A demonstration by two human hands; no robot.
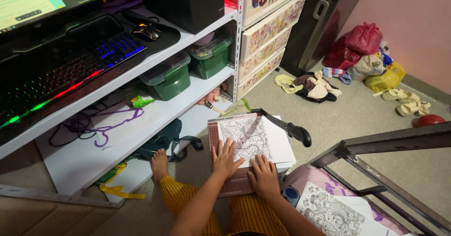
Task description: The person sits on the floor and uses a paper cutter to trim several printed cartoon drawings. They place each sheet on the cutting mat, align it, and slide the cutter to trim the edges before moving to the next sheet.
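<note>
A paper cutter point(213, 135) with a reddish gridded base rests on my lap, its black-handled blade arm point(298, 131) raised to the right. A sheet with a line-drawing colouring picture point(246, 135) lies on the base, over plain white sheets point(281, 146). My left hand point(225, 158) presses flat on the sheet's lower left, fingers spread. My right hand point(263, 174) lies flat on the sheet's lower edge beside it. Neither hand grips anything.
Another colouring page point(331, 212) lies at my right on a pink surface. A metal frame point(376, 144) crosses the right side. White shelves point(141, 109) hold green boxes point(169, 78), a lit keyboard point(61, 69) and a mouse point(145, 30). Clothes and bags point(361, 52) lie on the floor.
</note>
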